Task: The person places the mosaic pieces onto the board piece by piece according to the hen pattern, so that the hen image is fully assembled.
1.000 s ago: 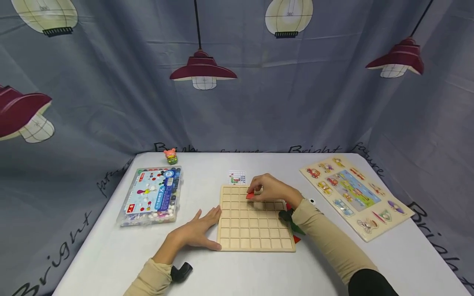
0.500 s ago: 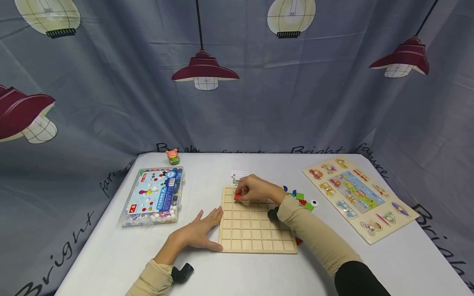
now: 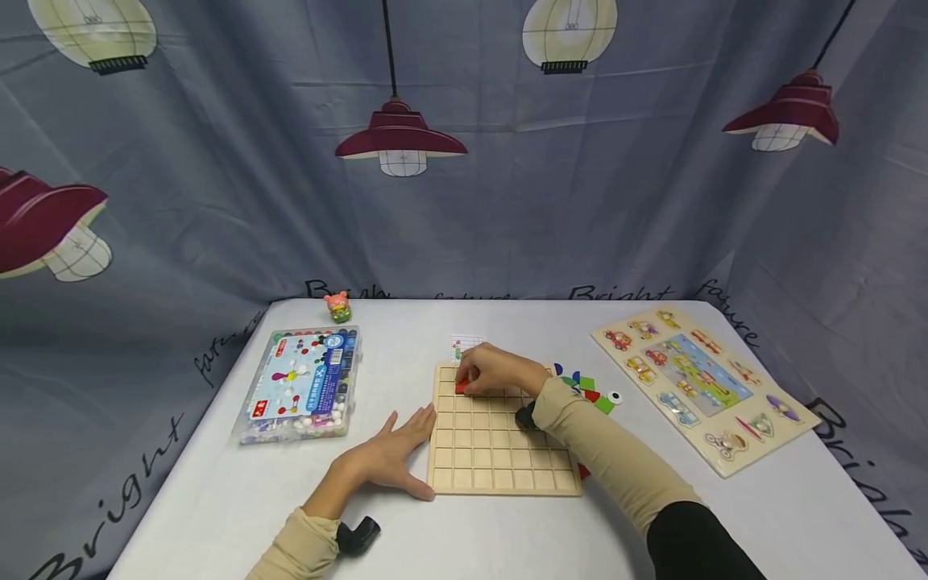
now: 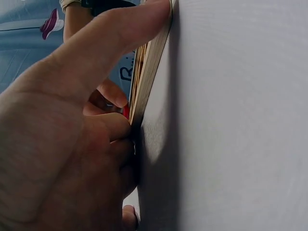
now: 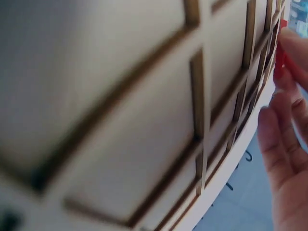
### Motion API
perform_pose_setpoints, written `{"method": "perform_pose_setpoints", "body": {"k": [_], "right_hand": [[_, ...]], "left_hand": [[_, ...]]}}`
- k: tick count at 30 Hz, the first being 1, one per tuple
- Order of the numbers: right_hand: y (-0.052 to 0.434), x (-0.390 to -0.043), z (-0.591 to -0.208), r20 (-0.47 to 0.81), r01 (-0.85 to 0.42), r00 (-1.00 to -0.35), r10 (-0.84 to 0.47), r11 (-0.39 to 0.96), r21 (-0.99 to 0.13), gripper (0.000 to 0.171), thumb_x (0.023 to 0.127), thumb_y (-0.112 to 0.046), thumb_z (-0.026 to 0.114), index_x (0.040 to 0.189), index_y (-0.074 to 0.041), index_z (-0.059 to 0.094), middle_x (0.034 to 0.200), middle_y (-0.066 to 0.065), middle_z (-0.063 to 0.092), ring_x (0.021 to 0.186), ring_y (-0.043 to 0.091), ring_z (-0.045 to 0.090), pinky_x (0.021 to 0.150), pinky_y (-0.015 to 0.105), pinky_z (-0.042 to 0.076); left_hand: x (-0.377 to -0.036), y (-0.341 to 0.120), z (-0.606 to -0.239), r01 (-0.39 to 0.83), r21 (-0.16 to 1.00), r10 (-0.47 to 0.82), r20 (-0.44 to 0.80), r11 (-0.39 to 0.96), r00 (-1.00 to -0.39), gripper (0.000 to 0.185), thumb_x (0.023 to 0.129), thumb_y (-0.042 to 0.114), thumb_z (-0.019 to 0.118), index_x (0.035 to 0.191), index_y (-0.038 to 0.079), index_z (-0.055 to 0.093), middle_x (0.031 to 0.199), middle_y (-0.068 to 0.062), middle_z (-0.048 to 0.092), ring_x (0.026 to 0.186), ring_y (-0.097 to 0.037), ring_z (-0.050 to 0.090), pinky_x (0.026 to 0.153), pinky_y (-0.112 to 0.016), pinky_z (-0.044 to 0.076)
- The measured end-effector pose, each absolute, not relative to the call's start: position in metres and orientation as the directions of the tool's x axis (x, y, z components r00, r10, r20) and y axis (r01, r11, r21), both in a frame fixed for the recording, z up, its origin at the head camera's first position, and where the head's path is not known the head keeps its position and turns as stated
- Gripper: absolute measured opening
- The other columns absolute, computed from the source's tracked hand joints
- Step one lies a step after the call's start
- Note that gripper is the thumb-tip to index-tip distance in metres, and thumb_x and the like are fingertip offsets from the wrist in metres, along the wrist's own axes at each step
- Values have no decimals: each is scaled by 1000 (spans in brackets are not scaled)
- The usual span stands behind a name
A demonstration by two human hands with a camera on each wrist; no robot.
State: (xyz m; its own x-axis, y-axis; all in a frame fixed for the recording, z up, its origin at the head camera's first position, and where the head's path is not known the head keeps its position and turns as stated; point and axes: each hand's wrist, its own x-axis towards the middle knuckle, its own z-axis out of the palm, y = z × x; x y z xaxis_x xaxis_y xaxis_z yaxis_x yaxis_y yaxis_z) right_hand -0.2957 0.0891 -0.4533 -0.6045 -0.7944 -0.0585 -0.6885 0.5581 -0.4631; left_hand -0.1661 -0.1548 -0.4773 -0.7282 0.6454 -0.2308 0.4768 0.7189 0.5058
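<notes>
A wooden grid board (image 3: 503, 461) with square cells lies on the white table. My right hand (image 3: 502, 370) reaches over its far-left part and pinches a small red block (image 3: 461, 387) between thumb and fingers, over the second row of cells. In the right wrist view the red block (image 5: 279, 60) is right at the grid, and the other fingers (image 5: 276, 139) spread beside it. My left hand (image 3: 389, 456) rests against the board's left edge, fingers extended and thumb near the front-left corner. The left wrist view has the thumb (image 4: 130, 26) on the board's edge (image 4: 150, 72).
A small pattern card (image 3: 466, 344) lies behind the board. Loose coloured blocks (image 3: 589, 387) are at its right, partly behind the right sleeve. A clear box of beads (image 3: 299, 385) and a pig figurine (image 3: 337, 307) stand left, and a wooden picture puzzle (image 3: 703, 387) lies right.
My right hand has carried the red block leftward across the board's far rows to the left cells, shifting only slightly in the last half second. The left hand has stayed at the edge.
</notes>
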Motion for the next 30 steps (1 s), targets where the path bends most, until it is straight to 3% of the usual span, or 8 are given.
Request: {"method": "perform_pose_setpoints", "body": {"k": [6,11,20,30], "right_hand": [[89,-297,-457,-76,-693,-604,-793,570,-441,18,84,-18,75,101,-11,77,94,-2,70,72,1,56,66,18,51],[90,-296,-455,-76,-690,-618,-783,586,-426,16,83,-19,76,99,-13,77,97,-3,72,73,1,60,79,24,51],[85,-294,-454,-133,-620,-678,-723,660,-424,17,80,-15,79,97,-13,78,93,-3,75,73,2,60,65,16,50],[89,-291,-453,-125,-606,-689,-714,663,-440,23,80,-18,80,102,-13,78,95,-2,74,76,4,62,72,21,53]], "left_hand": [[-166,-154,-477,475,511,645,-228,717,-729,119,70,56,78,155,1,14,165,-13,7,153,-30,8,122,-60,-1],[-165,-154,-477,477,505,644,-228,719,-730,119,70,55,78,155,1,14,165,-12,7,153,-30,8,122,-60,-1],[-166,-154,-479,468,514,642,-233,719,-730,120,69,55,79,155,2,14,165,-11,7,153,-28,9,122,-59,-1],[-166,-154,-478,465,515,640,-233,720,-732,120,69,54,79,155,2,14,165,-12,8,153,-29,10,123,-59,0]]}}
